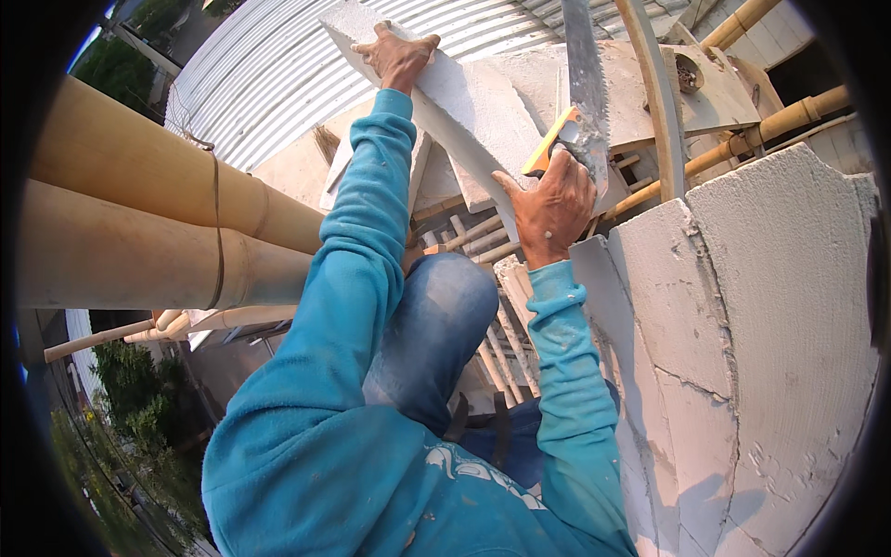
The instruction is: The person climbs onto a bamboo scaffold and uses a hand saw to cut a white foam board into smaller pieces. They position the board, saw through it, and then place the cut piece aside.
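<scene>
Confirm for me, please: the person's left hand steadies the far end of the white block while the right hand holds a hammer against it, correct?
Not quite: in the head view the right hand holds a handsaw with a yellow handle, not a hammer. The left hand does steady the far end of the white block.

Block point(464, 111): pale, matt, rough, masonry-like
Saw blade point(585, 84): grey dull metal
Poles point(139, 213): smooth bamboo
Roof sheet point(269, 84): corrugated metal
</scene>
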Demonstrator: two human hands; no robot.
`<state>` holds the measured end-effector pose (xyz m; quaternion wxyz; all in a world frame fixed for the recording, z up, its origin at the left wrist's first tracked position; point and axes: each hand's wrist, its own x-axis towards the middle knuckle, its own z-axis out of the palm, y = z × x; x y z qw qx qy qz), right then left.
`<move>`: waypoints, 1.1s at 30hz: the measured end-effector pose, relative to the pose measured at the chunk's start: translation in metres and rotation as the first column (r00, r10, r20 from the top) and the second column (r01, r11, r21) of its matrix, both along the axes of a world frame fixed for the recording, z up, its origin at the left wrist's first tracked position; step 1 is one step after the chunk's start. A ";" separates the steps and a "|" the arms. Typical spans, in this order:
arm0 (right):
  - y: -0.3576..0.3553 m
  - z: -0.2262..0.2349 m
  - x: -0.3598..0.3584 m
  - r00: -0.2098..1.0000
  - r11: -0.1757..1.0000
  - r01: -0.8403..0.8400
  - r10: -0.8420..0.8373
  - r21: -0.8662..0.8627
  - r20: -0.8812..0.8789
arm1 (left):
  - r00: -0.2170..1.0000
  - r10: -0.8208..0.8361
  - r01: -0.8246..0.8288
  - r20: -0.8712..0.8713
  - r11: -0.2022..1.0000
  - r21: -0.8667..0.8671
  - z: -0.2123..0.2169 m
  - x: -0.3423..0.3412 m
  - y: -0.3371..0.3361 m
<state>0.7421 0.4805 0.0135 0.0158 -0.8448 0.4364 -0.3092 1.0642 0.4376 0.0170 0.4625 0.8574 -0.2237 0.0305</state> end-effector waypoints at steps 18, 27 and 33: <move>-0.004 0.002 -0.017 0.914 0.996 0.034 -0.066 0.087 0.401 | 0.985 -0.093 0.116 -0.147 0.981 0.156 -0.013 -0.065 -0.025; 0.101 0.003 -0.133 0.780 0.949 -0.202 0.005 0.244 0.625 | 0.979 -0.116 0.142 -0.170 0.979 0.148 -0.005 -0.061 -0.028; 0.150 -0.002 -0.162 0.776 0.893 -0.228 -0.074 0.388 0.626 | 0.995 -0.032 0.038 -0.095 0.998 0.056 0.009 -0.079 -0.055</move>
